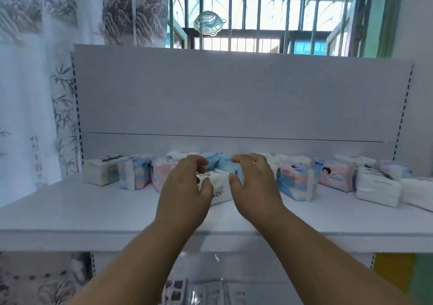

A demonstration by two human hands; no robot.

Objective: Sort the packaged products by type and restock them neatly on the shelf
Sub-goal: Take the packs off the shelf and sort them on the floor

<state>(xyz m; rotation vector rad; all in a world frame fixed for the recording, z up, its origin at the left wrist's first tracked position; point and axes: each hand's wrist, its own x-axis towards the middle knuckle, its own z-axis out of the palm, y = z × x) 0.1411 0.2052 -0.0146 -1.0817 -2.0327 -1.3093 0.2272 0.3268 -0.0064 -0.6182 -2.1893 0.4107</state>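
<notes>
The left hand and right hand curl their fingers round the ends of a white pack, holding it between them; it lies mid-shelf, long axis left to right; behind it, a row of blue, pink and white packs spans the far edge.

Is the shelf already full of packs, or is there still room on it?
Still room. The packs sit in a loose row along the back of the shelf, and its whole front strip is bare.
</notes>
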